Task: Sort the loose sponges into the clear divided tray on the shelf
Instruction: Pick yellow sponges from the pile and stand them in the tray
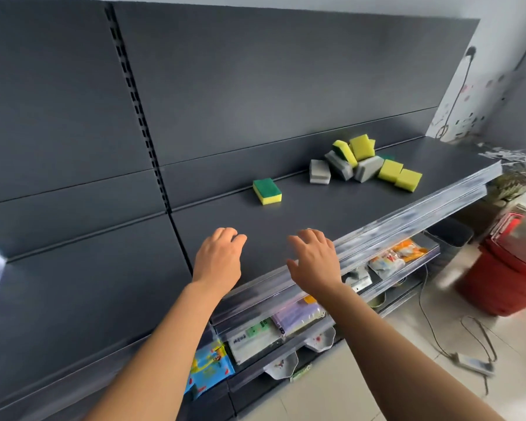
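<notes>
Both my left hand [219, 256] and right hand [315, 258] hover empty, fingers loosely spread, over the near edge of the shelf [331, 208]. One green-topped sponge [267, 191] lies alone further back; the pile of yellow and grey sponges [365, 162] sits well to the right. I can't see the clear divided tray. I'd reach for the lone sponge first, pinching its long sides.

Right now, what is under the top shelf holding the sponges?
Under the top shelf sit lower shelves with packaged goods and white dishes. The shelf hides whatever lies further back.
</notes>
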`<move>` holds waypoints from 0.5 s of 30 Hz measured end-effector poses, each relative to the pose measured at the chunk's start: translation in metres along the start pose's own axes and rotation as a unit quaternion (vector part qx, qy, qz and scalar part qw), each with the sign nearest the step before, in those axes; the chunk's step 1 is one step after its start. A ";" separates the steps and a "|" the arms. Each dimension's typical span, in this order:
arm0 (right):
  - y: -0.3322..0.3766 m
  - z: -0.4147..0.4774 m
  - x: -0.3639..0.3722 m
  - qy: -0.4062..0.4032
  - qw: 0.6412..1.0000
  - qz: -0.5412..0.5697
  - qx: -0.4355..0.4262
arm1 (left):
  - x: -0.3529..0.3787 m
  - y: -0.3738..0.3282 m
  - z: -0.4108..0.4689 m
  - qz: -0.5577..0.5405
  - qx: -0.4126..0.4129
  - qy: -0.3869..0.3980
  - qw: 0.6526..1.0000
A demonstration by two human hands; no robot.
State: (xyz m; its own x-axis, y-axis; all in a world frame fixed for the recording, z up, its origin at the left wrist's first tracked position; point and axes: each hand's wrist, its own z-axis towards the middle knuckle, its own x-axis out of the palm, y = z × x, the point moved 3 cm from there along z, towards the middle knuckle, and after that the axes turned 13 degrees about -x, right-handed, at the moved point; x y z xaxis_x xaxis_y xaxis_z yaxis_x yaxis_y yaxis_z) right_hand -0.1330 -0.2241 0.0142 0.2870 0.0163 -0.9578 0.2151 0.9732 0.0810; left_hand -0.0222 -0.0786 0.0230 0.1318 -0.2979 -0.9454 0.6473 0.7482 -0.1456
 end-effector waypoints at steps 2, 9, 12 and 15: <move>-0.024 0.003 0.000 -0.001 1.000 0.001 0.015 | 0.008 -0.018 0.019 -0.004 0.009 0.003 1.000; -0.103 0.028 0.009 0.010 0.997 0.011 0.069 | 0.047 -0.062 0.099 0.023 0.002 0.064 0.998; -0.141 0.043 0.013 0.016 0.996 0.005 0.089 | 0.070 -0.075 0.139 0.024 -0.022 0.086 0.996; -0.178 0.059 0.015 0.021 0.993 0.001 0.112 | 0.093 -0.084 0.172 0.038 -0.075 0.114 0.990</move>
State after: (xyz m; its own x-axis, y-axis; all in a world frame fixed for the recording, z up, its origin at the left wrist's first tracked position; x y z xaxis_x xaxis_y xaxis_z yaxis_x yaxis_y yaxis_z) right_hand -0.1119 -0.4103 0.0017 0.2500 0.0316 -0.9677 0.4186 0.8977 0.1374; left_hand 0.0653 -0.2712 -0.0029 -0.0086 -0.1083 -0.9941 0.5202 0.8485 -0.0969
